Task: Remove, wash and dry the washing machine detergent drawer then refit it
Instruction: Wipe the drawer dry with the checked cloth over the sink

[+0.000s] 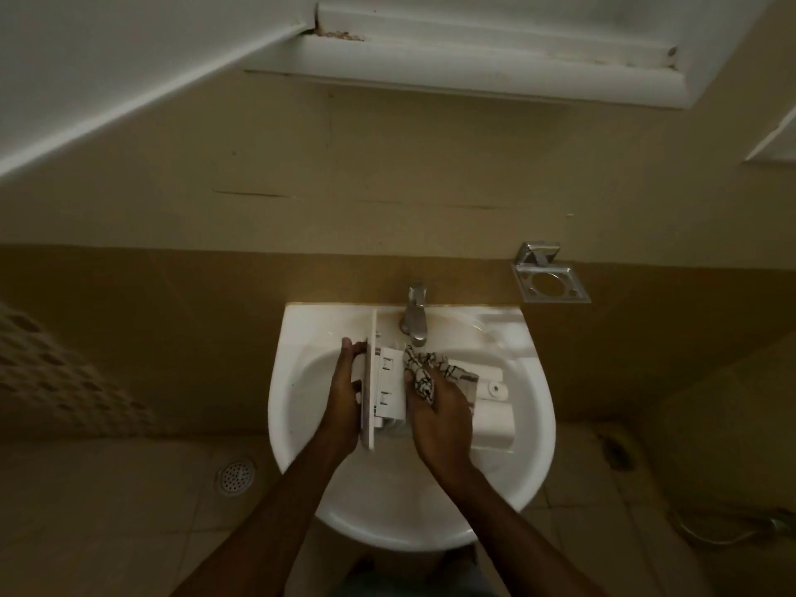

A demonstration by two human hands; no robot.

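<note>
The white detergent drawer [390,387] lies across the white sink basin [301,424], its flat front panel on the left and its compartments running to the right. My left hand [344,389] grips the front panel at its left face. My right hand [435,407] holds a black-and-white patterned cloth [424,370] bunched against the top of the drawer's middle. The drawer's right end [495,407] shows beyond my right hand. The part under the cloth and hand is hidden.
A chrome tap [414,314] stands at the back of the basin, just above the drawer. A chrome holder [551,283] is fixed to the tan wall at the right. A floor drain [236,476] sits at the lower left on the tiled floor.
</note>
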